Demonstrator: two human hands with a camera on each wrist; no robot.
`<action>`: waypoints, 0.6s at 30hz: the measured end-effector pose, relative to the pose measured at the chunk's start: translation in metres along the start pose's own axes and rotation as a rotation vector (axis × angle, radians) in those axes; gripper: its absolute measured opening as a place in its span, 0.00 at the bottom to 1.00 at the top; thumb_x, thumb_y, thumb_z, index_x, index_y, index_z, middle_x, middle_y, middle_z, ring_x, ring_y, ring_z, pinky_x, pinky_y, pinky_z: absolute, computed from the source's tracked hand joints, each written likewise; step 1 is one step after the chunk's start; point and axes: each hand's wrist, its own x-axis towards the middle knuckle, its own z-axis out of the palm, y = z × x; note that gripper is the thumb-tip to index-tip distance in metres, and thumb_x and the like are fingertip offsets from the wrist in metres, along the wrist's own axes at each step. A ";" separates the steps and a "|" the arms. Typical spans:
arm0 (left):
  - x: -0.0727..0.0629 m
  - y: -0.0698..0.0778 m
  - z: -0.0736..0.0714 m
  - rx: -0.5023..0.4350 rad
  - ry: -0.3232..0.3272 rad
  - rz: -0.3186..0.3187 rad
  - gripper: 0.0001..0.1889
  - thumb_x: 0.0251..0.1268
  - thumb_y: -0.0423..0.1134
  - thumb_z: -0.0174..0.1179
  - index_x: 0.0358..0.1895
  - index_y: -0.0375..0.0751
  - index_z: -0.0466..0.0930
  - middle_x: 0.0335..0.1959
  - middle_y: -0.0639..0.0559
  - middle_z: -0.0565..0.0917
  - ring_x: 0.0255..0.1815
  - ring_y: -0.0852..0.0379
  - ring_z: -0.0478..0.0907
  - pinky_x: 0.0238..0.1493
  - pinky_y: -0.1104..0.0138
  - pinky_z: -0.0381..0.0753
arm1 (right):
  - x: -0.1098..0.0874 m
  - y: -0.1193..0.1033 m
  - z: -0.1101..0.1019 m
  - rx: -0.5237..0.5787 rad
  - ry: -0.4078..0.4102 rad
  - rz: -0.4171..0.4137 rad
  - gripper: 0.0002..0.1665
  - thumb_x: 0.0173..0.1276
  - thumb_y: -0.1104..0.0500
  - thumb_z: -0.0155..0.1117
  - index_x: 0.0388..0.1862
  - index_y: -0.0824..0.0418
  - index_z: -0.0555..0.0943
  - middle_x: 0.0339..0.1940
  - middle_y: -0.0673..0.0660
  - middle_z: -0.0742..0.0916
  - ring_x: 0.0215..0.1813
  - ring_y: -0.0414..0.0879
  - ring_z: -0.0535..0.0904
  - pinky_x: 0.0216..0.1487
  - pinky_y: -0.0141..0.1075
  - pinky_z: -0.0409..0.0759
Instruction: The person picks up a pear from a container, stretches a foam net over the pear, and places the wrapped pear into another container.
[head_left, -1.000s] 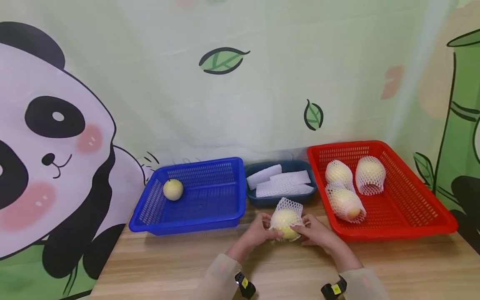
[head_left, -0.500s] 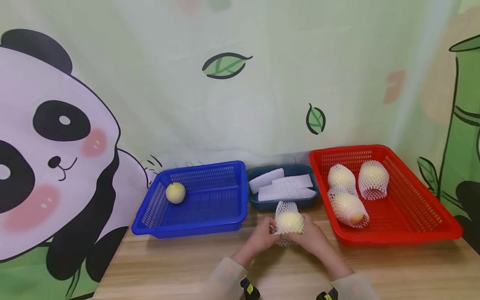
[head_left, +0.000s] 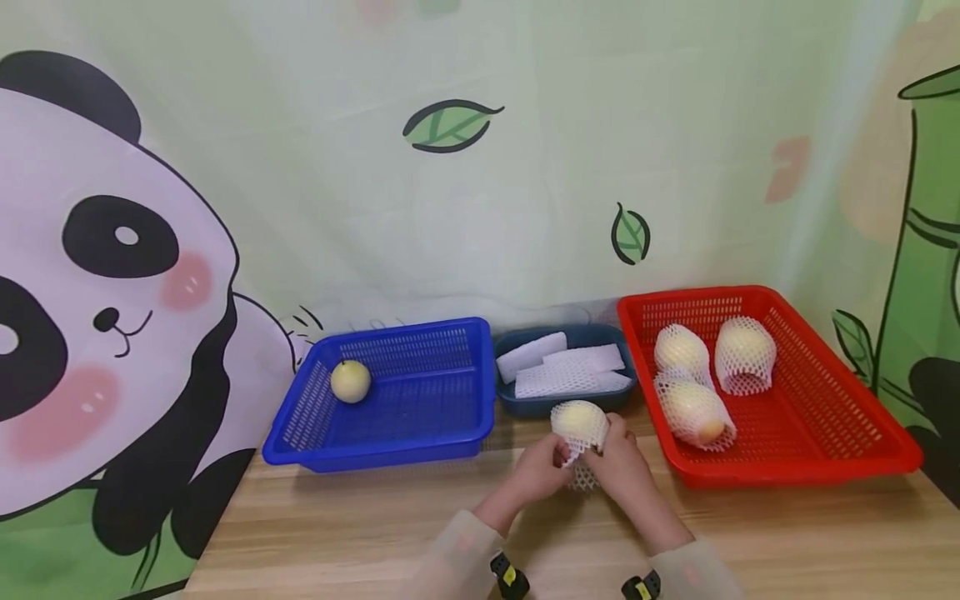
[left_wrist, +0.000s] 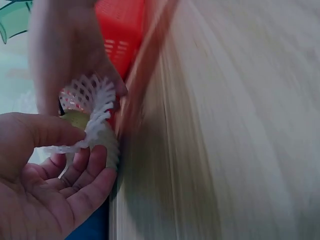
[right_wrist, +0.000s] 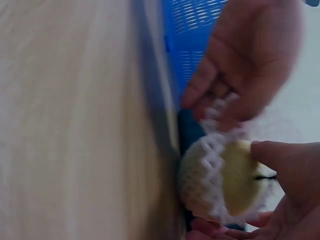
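On the near side of the teal tray, above the wooden table, both hands work at one pear partly covered by a white foam net; whether it touches the wood I cannot tell. The left hand pinches the net's edge between thumb and fingers, while the right hand holds the pear, its thumb beside the dark stem. The fruit is probably firm, moderately heavy, smooth where bare and easily bruised, so a broad cupped hold round its sides should suit it; the net looks light, springy and liable to tear, best taken by its rim. Close behind lies the tray itself, with spare foam sleeves lying flat in it. Just left of the tray, the blue basket contains one bare pear. Just right of it, the red basket bears three netted fruits, its raised rim an obstacle to low sideways movement. Beyond the tray hangs the printed backdrop, limiting reach behind.
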 end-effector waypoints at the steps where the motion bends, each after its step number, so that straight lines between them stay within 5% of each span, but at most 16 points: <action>1: 0.000 -0.001 -0.001 0.006 0.000 0.000 0.09 0.52 0.25 0.64 0.34 0.33 0.73 0.26 0.55 0.71 0.27 0.63 0.66 0.29 0.75 0.65 | 0.000 0.000 -0.002 -0.009 -0.013 0.002 0.41 0.64 0.61 0.68 0.68 0.76 0.59 0.56 0.81 0.76 0.57 0.74 0.77 0.62 0.65 0.76; 8: -0.004 -0.008 -0.015 -0.050 -0.124 -0.016 0.15 0.53 0.29 0.71 0.39 0.32 0.73 0.31 0.51 0.76 0.32 0.62 0.71 0.32 0.75 0.70 | -0.007 -0.004 -0.017 -0.016 -0.177 -0.018 0.49 0.63 0.57 0.75 0.73 0.75 0.59 0.67 0.76 0.76 0.64 0.68 0.76 0.69 0.63 0.74; 13: -0.014 -0.010 -0.030 -0.037 -0.185 -0.038 0.17 0.55 0.26 0.67 0.48 0.29 0.75 0.44 0.36 0.84 0.47 0.46 0.82 0.48 0.65 0.82 | -0.015 -0.009 -0.032 -0.016 -0.276 -0.108 0.56 0.55 0.63 0.80 0.76 0.76 0.58 0.68 0.76 0.76 0.65 0.69 0.77 0.69 0.64 0.73; 15: -0.019 -0.010 -0.034 -0.013 -0.177 -0.025 0.17 0.59 0.26 0.63 0.51 0.27 0.75 0.48 0.31 0.83 0.52 0.38 0.82 0.53 0.58 0.84 | -0.018 -0.012 -0.038 -0.070 -0.260 -0.165 0.49 0.58 0.68 0.73 0.75 0.77 0.59 0.62 0.76 0.80 0.57 0.66 0.81 0.65 0.61 0.78; 18: -0.027 -0.010 -0.038 0.029 -0.121 0.000 0.16 0.63 0.27 0.58 0.54 0.26 0.77 0.51 0.29 0.84 0.54 0.34 0.82 0.54 0.52 0.84 | -0.022 -0.022 -0.046 -0.175 -0.195 -0.208 0.37 0.66 0.70 0.63 0.73 0.78 0.64 0.62 0.78 0.80 0.59 0.69 0.80 0.65 0.61 0.78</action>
